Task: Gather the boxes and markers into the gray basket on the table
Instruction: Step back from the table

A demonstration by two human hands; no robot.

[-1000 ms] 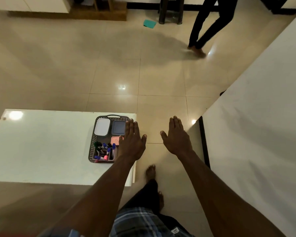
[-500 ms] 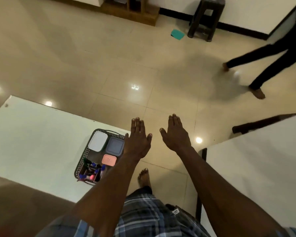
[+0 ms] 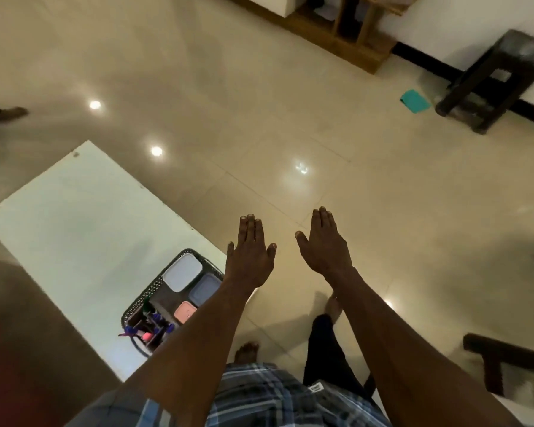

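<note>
The gray basket [image 3: 142, 298] stands at the near right corner of the white table [image 3: 84, 235]. Inside it lie a white box [image 3: 182, 275], a gray-blue box [image 3: 204, 289] and a small pink box [image 3: 185, 312], with several purple-capped markers [image 3: 150, 325] bunched at its near end. My left hand [image 3: 249, 257] is held out flat, palm down, above the floor just right of the basket, holding nothing. My right hand [image 3: 322, 246] is flat and empty too, further right over the floor. My left forearm covers the basket's right edge.
Glossy beige floor tiles stretch ahead. A dark stool [image 3: 494, 78] and a teal scrap [image 3: 415, 101] lie at the far right, by a wooden shelf unit [image 3: 346, 29]. A dark chair [image 3: 506, 362] is at the right. Someone's foot [image 3: 7, 114] shows at the far left.
My view has swung to the right and the table now lies slanted at the left. Both hands stay flat and empty. The walking person has left the right side.
</note>
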